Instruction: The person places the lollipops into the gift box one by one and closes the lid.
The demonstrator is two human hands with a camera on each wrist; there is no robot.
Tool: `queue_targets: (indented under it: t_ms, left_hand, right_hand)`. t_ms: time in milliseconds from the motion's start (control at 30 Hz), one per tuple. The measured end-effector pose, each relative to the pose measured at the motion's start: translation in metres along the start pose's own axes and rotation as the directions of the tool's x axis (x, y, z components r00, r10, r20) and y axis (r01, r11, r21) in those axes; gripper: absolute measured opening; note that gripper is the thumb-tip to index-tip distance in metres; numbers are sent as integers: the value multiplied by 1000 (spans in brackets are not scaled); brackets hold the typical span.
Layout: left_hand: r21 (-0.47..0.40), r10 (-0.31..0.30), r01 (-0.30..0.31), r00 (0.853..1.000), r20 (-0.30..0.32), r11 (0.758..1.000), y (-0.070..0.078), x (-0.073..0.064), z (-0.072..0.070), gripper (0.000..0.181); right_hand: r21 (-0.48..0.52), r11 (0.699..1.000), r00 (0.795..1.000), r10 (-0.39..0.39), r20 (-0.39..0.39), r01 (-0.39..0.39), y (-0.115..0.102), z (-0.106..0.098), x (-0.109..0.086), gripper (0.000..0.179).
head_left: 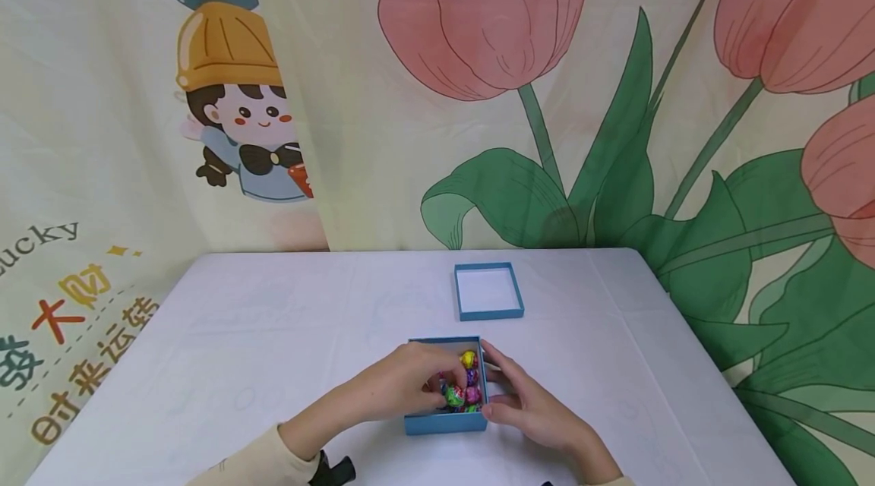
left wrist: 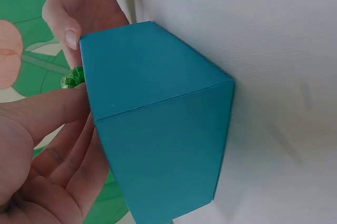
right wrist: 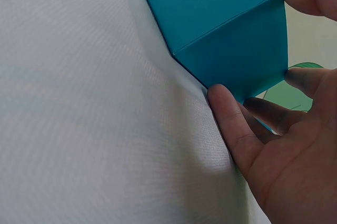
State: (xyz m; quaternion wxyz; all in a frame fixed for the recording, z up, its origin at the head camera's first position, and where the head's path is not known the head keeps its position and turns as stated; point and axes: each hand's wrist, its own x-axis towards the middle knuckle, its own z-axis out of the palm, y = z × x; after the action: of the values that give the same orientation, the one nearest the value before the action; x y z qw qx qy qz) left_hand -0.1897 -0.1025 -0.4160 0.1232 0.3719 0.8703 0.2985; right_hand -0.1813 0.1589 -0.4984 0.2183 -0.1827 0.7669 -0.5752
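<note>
A blue box sits on the table, its open top showing several candies in shiny, colourful wrappers. My left hand reaches over the box's left side, with thumb and fingers down among the candies. They pinch a green-wrapped candy; its crinkled wrapper shows above the box rim in the left wrist view. At the box's right side, my right hand holds the box, thumb at the near corner and index finger near the far one. In the right wrist view, its fingertips touch the blue side wall.
Behind the box lies a square blue-rimmed lid, its white inside facing up. A white cloth covers the table. A printed curtain with tulips and a cartoon figure hangs along the table's far edge.
</note>
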Motion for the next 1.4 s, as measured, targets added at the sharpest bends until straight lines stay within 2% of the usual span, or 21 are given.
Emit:
queue_targets:
  t_ms: [300, 600, 833, 1400]
  left_hand:
    - [-16, -10, 11, 999, 47, 1000, -7, -1, 5, 27]
    - [-20, 5, -4, 997, 80, 1000, -11, 1, 4, 28]
    - [-14, 22, -21, 997, 79, 1000, -14, 2, 6, 27]
    - [76, 46, -51, 996, 70, 996, -18, 6, 13, 29]
  right_hand:
    - [-5, 1000, 1000, 2, -11, -2, -3, 2, 0, 88]
    - [-5, 1000, 1000, 4, -11, -4, -2, 1, 0, 88]
    - [-2, 1000, 1000, -1, -3, 1, 0, 1, 0, 87]
    - [4, 1000, 1000, -14, 7, 14, 3, -1, 0, 86]
